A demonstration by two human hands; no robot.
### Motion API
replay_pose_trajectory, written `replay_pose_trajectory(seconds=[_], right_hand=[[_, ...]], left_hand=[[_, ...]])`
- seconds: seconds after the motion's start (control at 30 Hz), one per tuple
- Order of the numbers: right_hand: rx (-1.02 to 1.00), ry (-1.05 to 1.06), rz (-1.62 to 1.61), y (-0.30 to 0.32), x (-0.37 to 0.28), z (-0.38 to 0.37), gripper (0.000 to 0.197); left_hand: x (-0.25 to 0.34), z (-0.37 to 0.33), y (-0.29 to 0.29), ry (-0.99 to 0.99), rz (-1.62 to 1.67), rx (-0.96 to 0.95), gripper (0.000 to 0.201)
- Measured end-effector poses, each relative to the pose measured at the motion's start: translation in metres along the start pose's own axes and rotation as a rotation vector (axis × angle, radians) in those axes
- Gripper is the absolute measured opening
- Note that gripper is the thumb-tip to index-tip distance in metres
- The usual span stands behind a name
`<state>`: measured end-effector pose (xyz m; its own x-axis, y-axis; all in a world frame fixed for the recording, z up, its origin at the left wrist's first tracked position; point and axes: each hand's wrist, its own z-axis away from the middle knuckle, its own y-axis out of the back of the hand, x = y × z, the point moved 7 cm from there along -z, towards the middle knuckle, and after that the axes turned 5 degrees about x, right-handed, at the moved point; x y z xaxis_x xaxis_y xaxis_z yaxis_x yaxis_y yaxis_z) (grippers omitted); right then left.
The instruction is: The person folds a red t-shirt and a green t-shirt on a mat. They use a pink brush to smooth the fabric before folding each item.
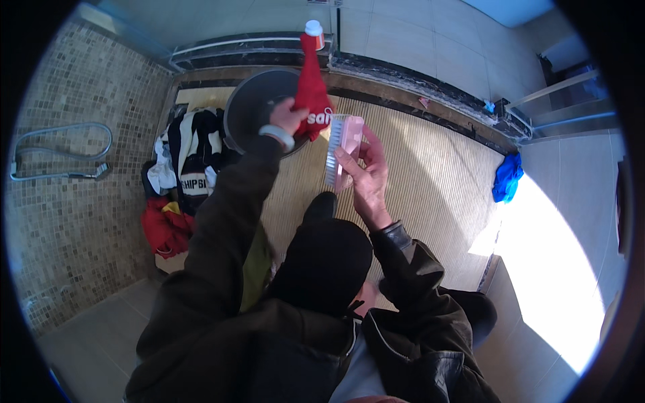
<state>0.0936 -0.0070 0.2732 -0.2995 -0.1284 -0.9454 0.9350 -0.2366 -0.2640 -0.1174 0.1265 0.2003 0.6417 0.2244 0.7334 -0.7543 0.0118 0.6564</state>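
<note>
In my right hand (pixel 366 168) is a pink scrub brush (pixel 351 146), its white bristles facing left. The fingers and thumb wrap around its back. My left hand (pixel 289 117), with a pale band at the wrist, grips a red garment (pixel 312 87) with white lettering. The cloth stretches up and away from that hand in a narrow strip. Just behind and left of it stands a round dark grey tub (pixel 252 107), whose inside is partly hidden by the hand and cloth. The bristles are close to the garment's lower edge; whether they touch it I cannot tell.
A pile of black and white clothes (pixel 195 151) lies left of the tub, with a red garment (pixel 164 225) nearer me. A white-capped bottle (pixel 314 30) stands on the far ledge. Blue cloth (pixel 507 178) lies at right. A hand shower (pixel 101 171) hangs on the left tiled wall.
</note>
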Motion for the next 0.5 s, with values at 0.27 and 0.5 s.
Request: replay_pose_trajectory(seconds=[0.27, 0.5], right_hand=[[-0.037, -0.019, 0.086, -0.007, 0.025, 0.002, 0.077], [-0.102, -0.068, 0.099, -0.029, 0.043, 0.015, 0.077]], left_hand=[[-0.024, 0.022, -0.018, 0.087, 0.083, 0.251, 0.049], [-0.048, 0.031, 0.023, -0.236, 0.08, 0.449, 0.043]])
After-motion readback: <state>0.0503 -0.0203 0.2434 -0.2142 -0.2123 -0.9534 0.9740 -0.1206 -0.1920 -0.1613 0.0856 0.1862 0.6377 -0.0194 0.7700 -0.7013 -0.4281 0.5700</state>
